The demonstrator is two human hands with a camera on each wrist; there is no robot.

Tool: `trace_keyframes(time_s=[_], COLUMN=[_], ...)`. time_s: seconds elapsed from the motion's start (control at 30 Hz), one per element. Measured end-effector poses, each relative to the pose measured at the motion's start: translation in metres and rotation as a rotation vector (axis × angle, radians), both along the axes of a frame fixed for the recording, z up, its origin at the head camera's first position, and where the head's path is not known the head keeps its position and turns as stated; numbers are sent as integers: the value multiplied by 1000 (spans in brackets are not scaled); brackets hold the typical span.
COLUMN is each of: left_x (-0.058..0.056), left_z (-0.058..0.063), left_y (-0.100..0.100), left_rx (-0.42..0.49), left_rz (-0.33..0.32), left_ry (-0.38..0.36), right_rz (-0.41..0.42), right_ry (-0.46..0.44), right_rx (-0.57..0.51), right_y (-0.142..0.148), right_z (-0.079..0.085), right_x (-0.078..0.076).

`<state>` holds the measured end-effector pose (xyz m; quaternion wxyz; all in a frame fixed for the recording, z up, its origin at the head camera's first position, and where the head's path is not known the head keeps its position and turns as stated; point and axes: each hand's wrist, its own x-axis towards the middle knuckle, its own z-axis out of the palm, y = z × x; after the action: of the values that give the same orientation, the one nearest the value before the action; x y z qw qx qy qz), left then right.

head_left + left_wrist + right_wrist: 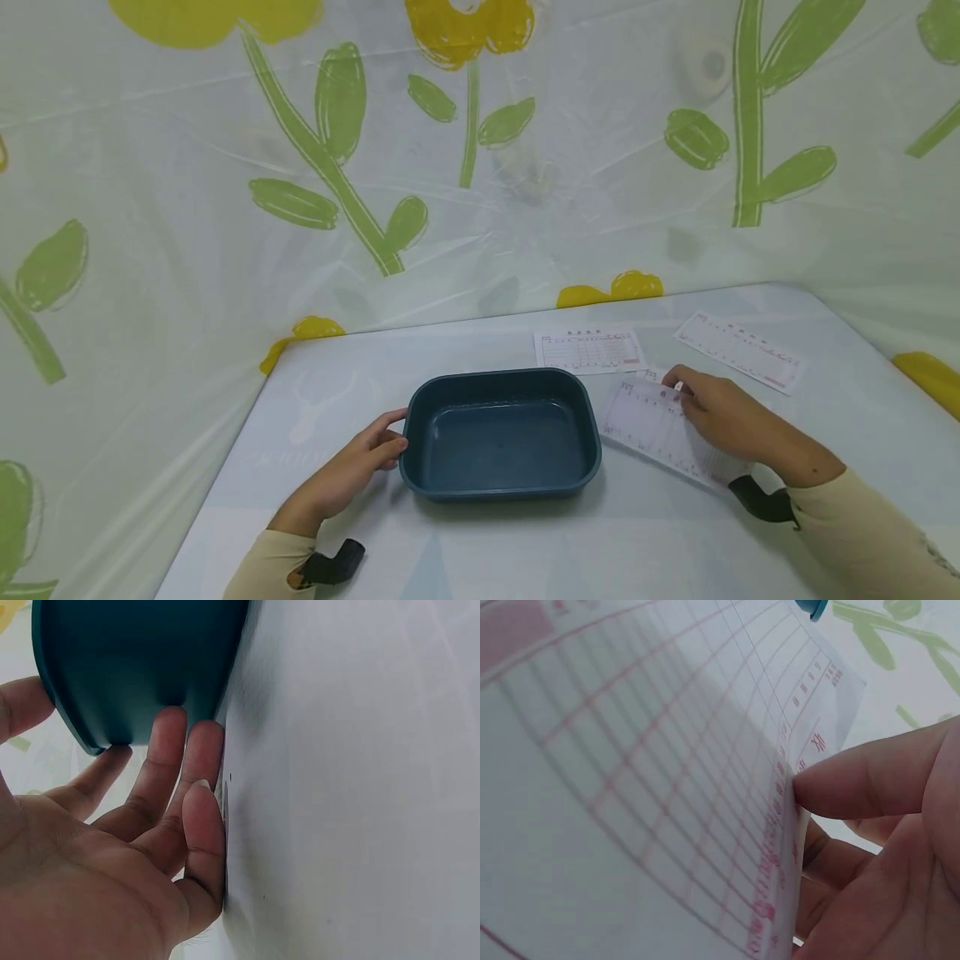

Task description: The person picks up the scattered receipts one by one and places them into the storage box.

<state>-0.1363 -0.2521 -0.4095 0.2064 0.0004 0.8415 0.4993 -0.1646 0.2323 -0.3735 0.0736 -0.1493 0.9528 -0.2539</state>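
Observation:
A dark teal plastic basin point(500, 433) sits on the white table. My left hand point(360, 462) is at its left end, fingertips touching the outer wall and rim; in the left wrist view its fingers point(166, 742) lie fairly straight against the basin wall point(135, 667). To the right of the basin, my right hand point(723, 417) pinches the upper edge of a printed receipt slip point(660, 429) between thumb and fingers. This slip is tilted up and bent, its red ruled grid point(652, 765) filling much of the right wrist view. Part of another slip shows behind it.
Behind the basin lies a printed slip point(588, 350), and another slip point(741, 350) lies at an angle farther right. A white curtain point(570, 167) with yellow flowers and green leaves hangs along the table's back edge. Each wrist carries a black curved piece point(333, 564).

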Motion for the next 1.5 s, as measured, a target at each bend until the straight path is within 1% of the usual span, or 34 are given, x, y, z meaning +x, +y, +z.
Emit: trace_keyframes(time_s=[0.17,0.43,0.67,0.93,1.27,1.5], left_x=[1,2,2,2,2,0], left_z=[0,0,0,0,0,-1], left_y=[0,0,0,0,0,1], left_rx=[11,16,-7,-10,-22,-15], left_rz=[-2,-8,9,18,23,19], left_ry=[3,3,-4,-13,-17,-13], right_rz=[-17,-51,-40,-37,-62,-49], right_ry=[40,64,97,121,137,188], right_rx=[-18,-19,-38,-59,-47,-57], right_y=[0,-2,-4,-7,-8,-11], right_z=[2,12,16,23,29,31], right_x=[2,4,6,10,12,14])
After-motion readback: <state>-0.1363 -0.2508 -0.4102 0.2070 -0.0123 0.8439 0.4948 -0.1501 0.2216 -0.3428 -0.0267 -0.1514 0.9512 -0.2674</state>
